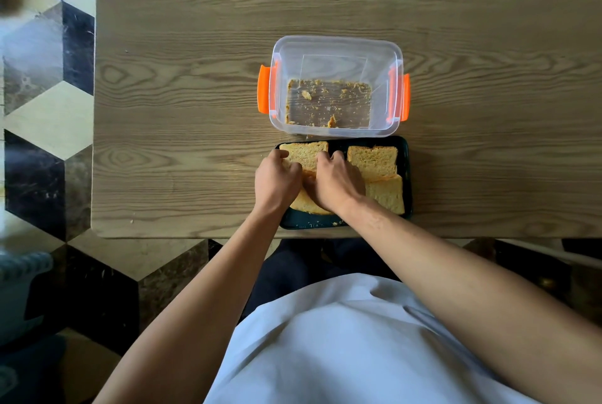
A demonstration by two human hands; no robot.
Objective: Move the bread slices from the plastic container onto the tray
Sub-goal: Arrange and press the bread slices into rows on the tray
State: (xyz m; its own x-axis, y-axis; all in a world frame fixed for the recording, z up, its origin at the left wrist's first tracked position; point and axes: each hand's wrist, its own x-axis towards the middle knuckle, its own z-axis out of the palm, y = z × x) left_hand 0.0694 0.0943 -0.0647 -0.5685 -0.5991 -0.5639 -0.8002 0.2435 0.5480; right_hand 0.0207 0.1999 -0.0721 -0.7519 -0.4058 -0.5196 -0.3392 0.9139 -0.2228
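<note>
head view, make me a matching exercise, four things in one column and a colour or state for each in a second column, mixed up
Things:
1. plastic container
2. container side latches
3. tray
4. bread slices

Colour or state:
A. orange
B. dark green, at the near table edge
C. clear, only crumbs left inside
D. lying on the tray, both hands on the left-side ones

Pairs: 1-C, 2-A, 3-B, 4-D
</note>
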